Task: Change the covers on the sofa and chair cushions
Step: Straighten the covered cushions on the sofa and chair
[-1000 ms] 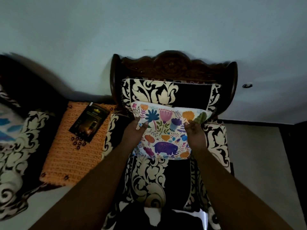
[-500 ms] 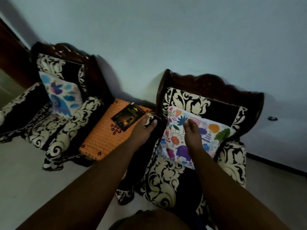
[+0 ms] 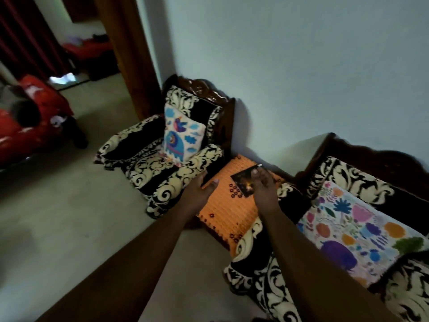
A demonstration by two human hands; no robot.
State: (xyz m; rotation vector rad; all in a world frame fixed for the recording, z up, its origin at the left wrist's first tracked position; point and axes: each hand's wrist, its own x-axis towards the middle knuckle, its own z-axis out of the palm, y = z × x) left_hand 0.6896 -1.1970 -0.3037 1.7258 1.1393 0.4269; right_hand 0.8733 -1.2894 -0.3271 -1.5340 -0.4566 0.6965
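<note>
With nothing held, the left hand [image 3: 197,191] and right hand [image 3: 263,187] are stretched with released grip over the orange table [image 3: 222,210], between the bird cushion [image 3: 182,135] and the flowered cushion [image 3: 352,231], each propped in its chair.

Domestic living room: two carved wooden armchairs [image 3: 185,145] with patterned cushions [image 3: 182,135] against a painted wall [image 3: 301,66], doorway [image 3: 130,54] adjoining.

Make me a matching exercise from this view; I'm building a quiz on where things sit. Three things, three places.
Things:
1. elephant cushion
2. floral cushion
3. dark card

Places:
A. on the orange mat
B. on the chair by the doorway
C. on the chair at the right edge

Pairs: 1-B, 2-C, 3-A
</note>
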